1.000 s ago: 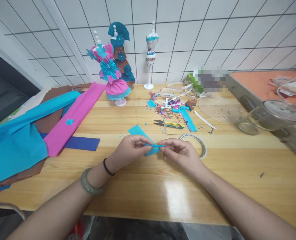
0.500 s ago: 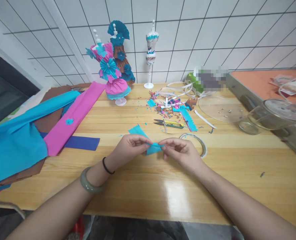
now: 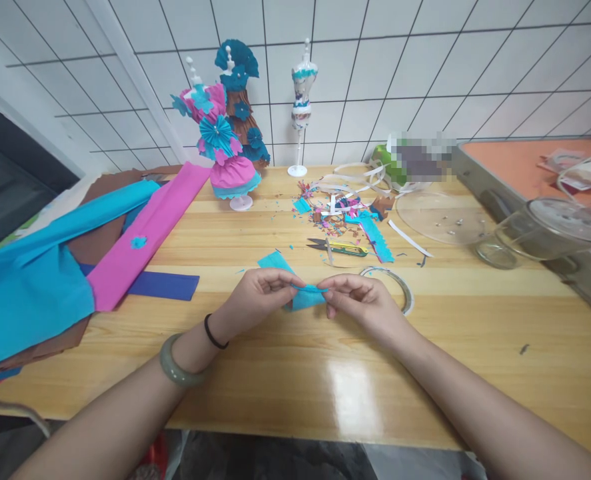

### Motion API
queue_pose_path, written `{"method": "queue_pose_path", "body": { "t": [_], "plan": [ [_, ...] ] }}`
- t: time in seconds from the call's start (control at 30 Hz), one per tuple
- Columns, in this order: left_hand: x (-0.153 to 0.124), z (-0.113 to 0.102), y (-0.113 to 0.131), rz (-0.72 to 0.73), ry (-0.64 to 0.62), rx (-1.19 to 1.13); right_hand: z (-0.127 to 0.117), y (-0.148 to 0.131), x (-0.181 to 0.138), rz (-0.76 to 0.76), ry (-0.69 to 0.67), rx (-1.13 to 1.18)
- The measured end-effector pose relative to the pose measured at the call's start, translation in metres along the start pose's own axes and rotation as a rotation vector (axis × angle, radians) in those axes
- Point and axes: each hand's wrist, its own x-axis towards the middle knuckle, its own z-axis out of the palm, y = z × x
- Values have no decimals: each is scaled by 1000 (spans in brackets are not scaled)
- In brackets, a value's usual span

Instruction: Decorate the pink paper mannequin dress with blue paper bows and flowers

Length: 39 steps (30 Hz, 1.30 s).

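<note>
A small strip of turquoise crepe paper [image 3: 308, 298] is pinched at both ends, its upper edge folded over in a narrow band. My left hand [image 3: 262, 293] grips the left end between thumb and fingers. At the right end, my right hand [image 3: 358, 300] pinches the same strip. Part of the paper extends up and left behind my left fingers. Just beyond my hands lie yellow-handled thread snips [image 3: 338, 247]. A roll of tape [image 3: 406, 293] rests beside my right hand, partly hidden by it.
Colourful paper scraps [image 3: 342, 207] lie at the back middle. Two paper-dressed mannequins, one pink [image 3: 232, 175], and a barer mannequin [image 3: 302, 93] stand by the wall. Crepe sheets [image 3: 30, 293] cover the left side. A clear container [image 3: 540, 230] lies tipped at right near a transparent disc [image 3: 425, 220].
Both hands stay nearly in place, still holding the turquoise paper. The folded band along its upper edge shows slightly wider between my fingers.
</note>
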Motion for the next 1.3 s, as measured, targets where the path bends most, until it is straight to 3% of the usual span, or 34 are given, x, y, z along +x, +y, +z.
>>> {"method": "queue_pose_path", "body": {
  "t": [0.4,0.53,0.7,0.87,1.1,1.3],
  "plan": [
    [0,-1,2,27,-3,49,-1,-2,-2,8,-38,10],
    [-2,-4,4,25,-78,50,1,-3,-4,-17,15,-62],
    [-4,-3,4,28,-207,-7,6,1,-7,-189,19,-250],
    [-5,4,3,15,-184,47,7,0,-10,-337,-30,-446],
    [-4,6,1,231,-48,369,6,9,-9,-268,14,-466],
    [-6,6,3,355,-45,592,4,13,-7,-316,44,-522]
  ]
}}
